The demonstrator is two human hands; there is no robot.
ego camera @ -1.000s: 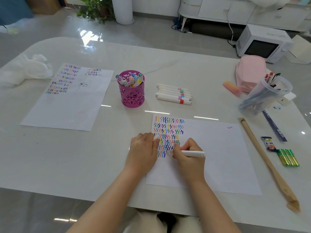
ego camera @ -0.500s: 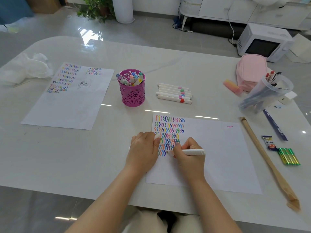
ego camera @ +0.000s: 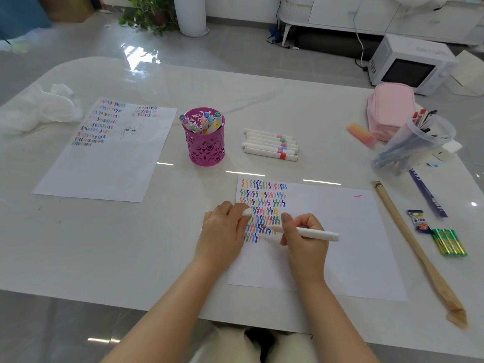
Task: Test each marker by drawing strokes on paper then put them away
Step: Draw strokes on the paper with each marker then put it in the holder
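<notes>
Only illegible print on the blue strip [ego camera: 429, 198] and small packet [ego camera: 418, 220].

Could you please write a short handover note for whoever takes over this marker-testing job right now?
Left hand rests on the left edge of the near paper, pinching a white cap. Right hand holds the uncapped marker, tip at the lowest stroke rows.
Done: several rows of coloured strokes; markers standing in the pink cup look finished.
Left: finish this marker, cap it, test the row of markers lying beyond the paper, then put everything away.
</notes>
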